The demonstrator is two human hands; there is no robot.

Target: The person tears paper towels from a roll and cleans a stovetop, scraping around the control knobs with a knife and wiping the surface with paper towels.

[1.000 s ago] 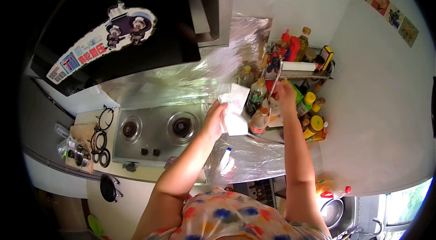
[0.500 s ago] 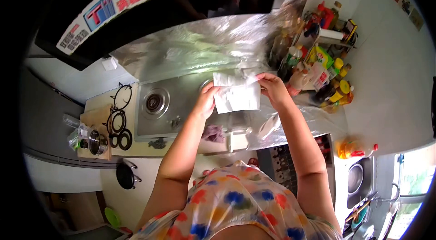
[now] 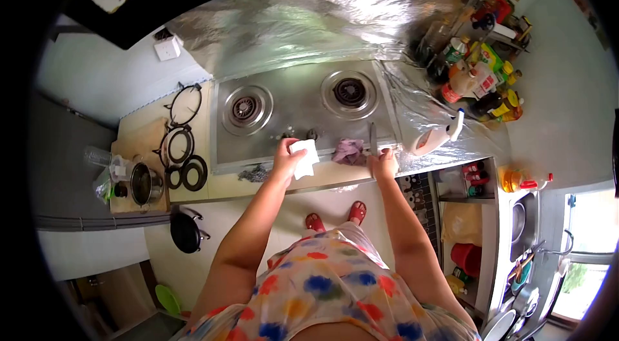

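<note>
My left hand [image 3: 287, 160] is closed on a folded white paper towel [image 3: 305, 159] above the front edge of the gas stove [image 3: 290, 118]. Farther right, my right hand [image 3: 385, 164] has its fingers wrapped round the near end of a knife [image 3: 373, 138], whose narrow grey blade points toward the back. The handle is mostly hidden by the fingers. A crumpled purple cloth [image 3: 349, 151] lies just left of this hand. To its right, a white spray bottle [image 3: 440, 136] rests on foil. Both burners, the left one [image 3: 245, 107] and the right one [image 3: 350, 91], are without pan supports.
Black pan supports [image 3: 178, 146] and burner rings [image 3: 193, 173] lie left of the stove, near a metal pot [image 3: 147, 185]. Steel wool [image 3: 255, 173] sits at the front edge. Several sauce bottles [image 3: 459, 83] crowd the right corner. A black pan [image 3: 186, 233] is below the counter.
The paper towel, held flat between both hands before, is now folded in my left hand alone. My right hand has let go of it and moved down to the knife. The view has shifted.
</note>
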